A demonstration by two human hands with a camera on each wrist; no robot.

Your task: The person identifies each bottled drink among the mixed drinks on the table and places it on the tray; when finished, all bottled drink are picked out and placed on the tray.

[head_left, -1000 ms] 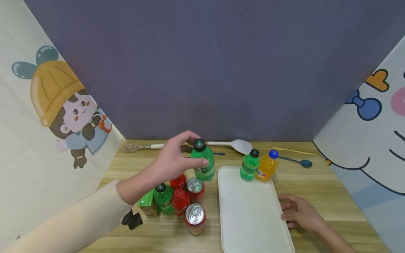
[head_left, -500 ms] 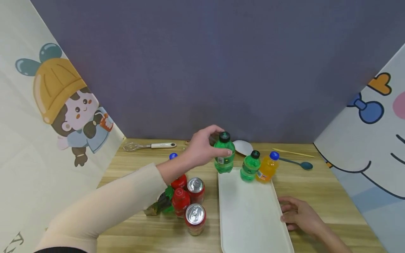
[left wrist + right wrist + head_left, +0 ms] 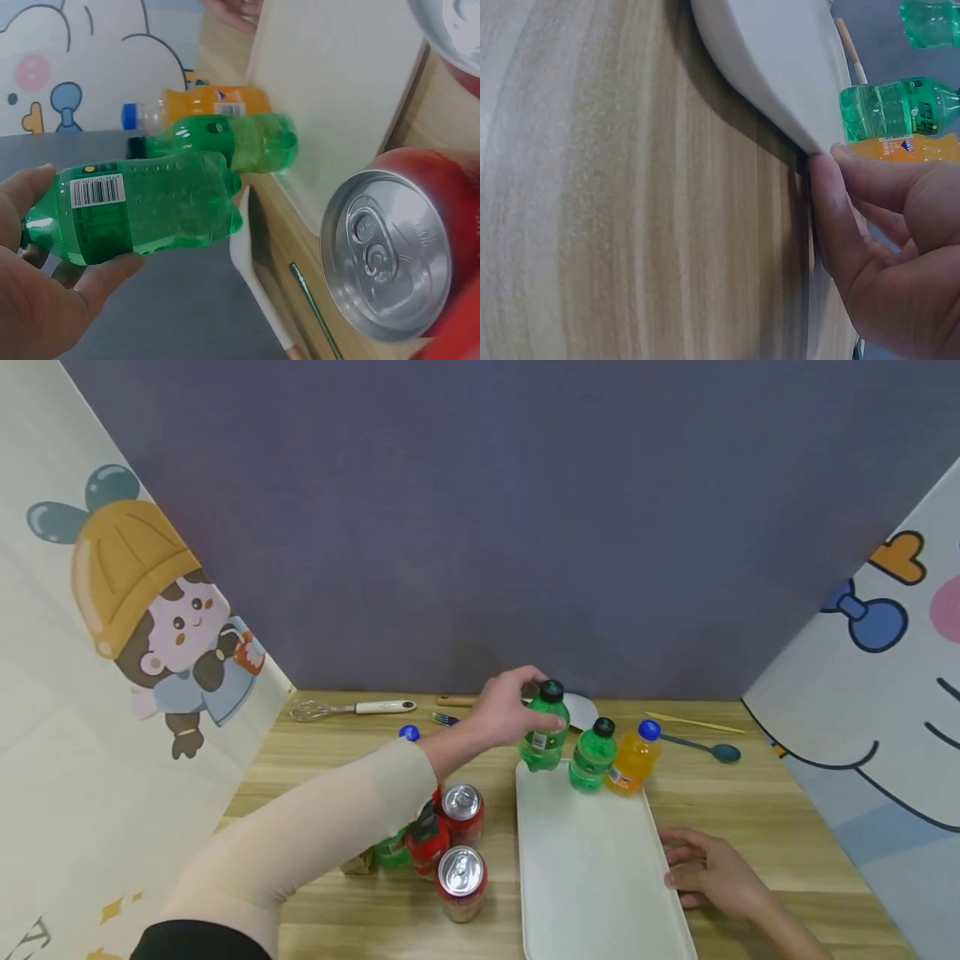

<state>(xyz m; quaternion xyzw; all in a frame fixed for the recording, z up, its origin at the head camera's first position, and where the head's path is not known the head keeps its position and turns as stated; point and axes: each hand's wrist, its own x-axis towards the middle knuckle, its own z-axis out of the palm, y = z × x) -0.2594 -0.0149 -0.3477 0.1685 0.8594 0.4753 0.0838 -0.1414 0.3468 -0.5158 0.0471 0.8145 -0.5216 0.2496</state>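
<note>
My left hand (image 3: pixel 504 712) grips a green soda bottle (image 3: pixel 545 739) with a black cap, thumb on the near side. The bottle is upright over the far left corner of the white tray (image 3: pixel 600 868); in the left wrist view its base points away from the palm. Standing at the tray's far end are another green bottle (image 3: pixel 590 763) and an orange soda bottle (image 3: pixel 633 764) with a blue cap. My right hand (image 3: pixel 708 870) is at the tray's right edge, where thumb and forefinger pinch the rim (image 3: pixel 780 112) in the right wrist view.
Left of the tray stand red soda cans (image 3: pixel 461 872) and a red bottle (image 3: pixel 427 843), with a green bottle (image 3: pixel 393 850) partly hidden behind the left sleeve. A whisk (image 3: pixel 352 707), a white spoon (image 3: pixel 581 710) and a dark spoon (image 3: pixel 701 744) lie along the back wall (image 3: pixel 480 568).
My left hand has carried the green bottle rightward from above the cans to the tray's far left corner, slowing over the last half second. The right hand has stayed at the tray's edge.
</note>
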